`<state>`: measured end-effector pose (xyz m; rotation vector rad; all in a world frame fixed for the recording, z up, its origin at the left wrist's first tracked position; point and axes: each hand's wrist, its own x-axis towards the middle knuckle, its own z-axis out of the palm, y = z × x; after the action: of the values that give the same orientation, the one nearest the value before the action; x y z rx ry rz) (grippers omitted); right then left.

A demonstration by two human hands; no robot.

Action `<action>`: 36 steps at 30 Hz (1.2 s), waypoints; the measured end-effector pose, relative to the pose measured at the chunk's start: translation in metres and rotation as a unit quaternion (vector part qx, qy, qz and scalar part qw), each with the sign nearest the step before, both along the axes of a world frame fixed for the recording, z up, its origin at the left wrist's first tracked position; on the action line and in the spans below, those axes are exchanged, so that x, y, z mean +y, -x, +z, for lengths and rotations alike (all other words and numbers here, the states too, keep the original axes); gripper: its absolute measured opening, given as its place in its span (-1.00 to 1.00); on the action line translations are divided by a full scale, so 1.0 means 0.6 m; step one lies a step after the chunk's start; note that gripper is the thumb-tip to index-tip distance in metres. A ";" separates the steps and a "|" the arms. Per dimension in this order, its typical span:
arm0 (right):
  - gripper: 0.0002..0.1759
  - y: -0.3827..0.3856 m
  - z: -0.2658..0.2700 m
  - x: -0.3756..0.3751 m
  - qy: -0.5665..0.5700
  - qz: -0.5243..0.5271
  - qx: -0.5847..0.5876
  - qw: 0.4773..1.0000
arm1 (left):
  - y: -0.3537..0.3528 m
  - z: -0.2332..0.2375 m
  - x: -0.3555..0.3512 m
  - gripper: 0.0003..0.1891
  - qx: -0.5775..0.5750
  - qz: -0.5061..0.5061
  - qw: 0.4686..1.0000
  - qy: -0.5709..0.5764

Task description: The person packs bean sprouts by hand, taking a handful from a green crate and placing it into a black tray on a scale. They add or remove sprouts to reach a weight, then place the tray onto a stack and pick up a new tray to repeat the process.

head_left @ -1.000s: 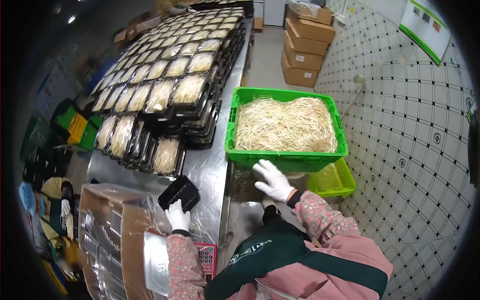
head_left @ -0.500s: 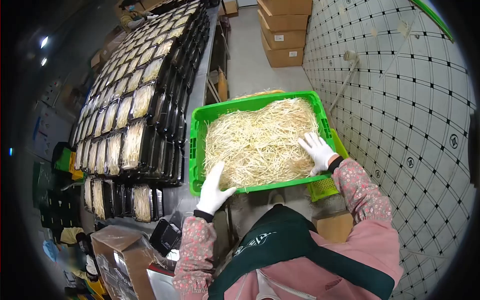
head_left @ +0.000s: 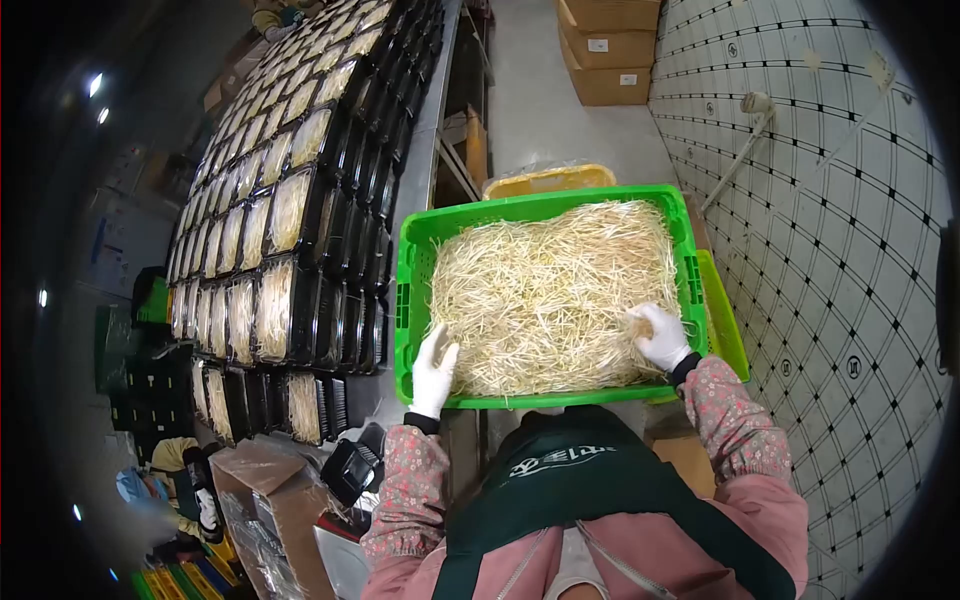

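Pale bean sprouts (head_left: 550, 295) fill a green crate (head_left: 545, 203) in front of me. My left hand (head_left: 433, 372), in a white glove, is at the crate's near left corner, its thumb and fingers apart with nothing between them. Over the right part of the sprouts, my right hand (head_left: 660, 338) has its gloved fingers curled round a small clump of sprouts.
Stacked black trays of sprouts (head_left: 290, 210) cover the metal table at the left. Cardboard boxes (head_left: 612, 85) stand at the back. A yellow basket (head_left: 550, 180) sits behind the crate. An open carton (head_left: 300, 510) is at lower left, near a co-worker (head_left: 185, 480).
My right hand has gone from lying spread on the sprouts to curling round some. My left hand has turned more upright at the crate's left side. The view has shifted.
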<state>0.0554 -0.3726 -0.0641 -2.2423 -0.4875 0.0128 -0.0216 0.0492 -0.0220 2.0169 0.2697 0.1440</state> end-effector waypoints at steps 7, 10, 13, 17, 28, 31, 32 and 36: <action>-0.59 -0.100 0.169 0.124 -0.020 0.063 0.048 0.997 | -0.009 0.052 0.042 -0.58 -0.016 0.075 0.981 0.178; -0.35 -0.132 0.182 0.274 0.103 0.226 -0.013 0.969 | -0.046 0.056 0.028 -0.57 -0.031 0.030 0.988 0.148; 0.00 -0.152 0.190 0.323 0.195 0.234 -0.011 0.952 | -0.064 0.062 0.031 -0.44 -0.039 -0.059 0.997 0.031; -0.13 -0.210 0.141 0.227 0.109 0.117 -0.028 0.987 | -0.069 0.076 0.059 -0.37 -0.026 -0.130 0.987 -0.090; -0.29 0.051 0.088 0.224 0.129 0.242 0.008 0.962 | -0.007 -0.006 -0.027 -0.52 -0.041 -0.351 0.893 -0.279; -0.37 0.023 0.112 0.212 0.071 0.273 0.071 0.957 | -0.012 0.042 0.000 -0.53 -0.017 -0.391 0.903 -0.177; -0.41 -0.015 0.125 0.212 0.049 0.275 0.093 0.956 | -0.037 0.057 0.009 -0.58 0.000 -0.364 0.918 -0.155; -0.48 -0.190 0.154 0.291 0.081 0.144 0.094 0.982 | -0.175 0.036 0.039 -0.61 0.006 -0.160 0.979 -0.129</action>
<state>0.1692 -0.1980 0.0283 -2.2801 -0.7257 0.4238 0.0831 0.0726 -0.0003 2.2890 -0.0726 -0.0383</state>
